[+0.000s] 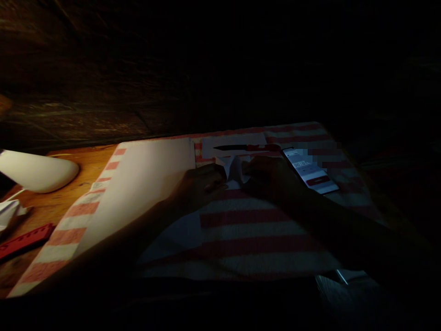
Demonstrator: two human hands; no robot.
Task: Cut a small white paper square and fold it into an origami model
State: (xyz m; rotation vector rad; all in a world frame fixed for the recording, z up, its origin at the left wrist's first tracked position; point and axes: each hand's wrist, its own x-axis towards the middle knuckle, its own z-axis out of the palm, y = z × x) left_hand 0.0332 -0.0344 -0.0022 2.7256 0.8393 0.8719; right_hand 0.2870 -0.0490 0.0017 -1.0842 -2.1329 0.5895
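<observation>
Between my hands stands a small piece of folded white paper [235,171], its flaps partly raised. My left hand [201,183] grips its left side, fingers closed on the edge. From the right, my right hand [265,174] pinches the other side; its fingers are dark and partly hidden. Just beyond the paper lies a knife [230,148] with a dark blade pointing left and a red handle, resting partly on a flat paper strip [210,141]. A large white sheet [148,170] lies under and left of my left forearm.
A red-and-white striped cloth [241,230] covers the table. A lit phone [310,172] lies right of my right hand. On the wood at left are a white lamp [41,172], a red notched object [25,241] and crumpled white paper [10,214]. A dark wall rises behind.
</observation>
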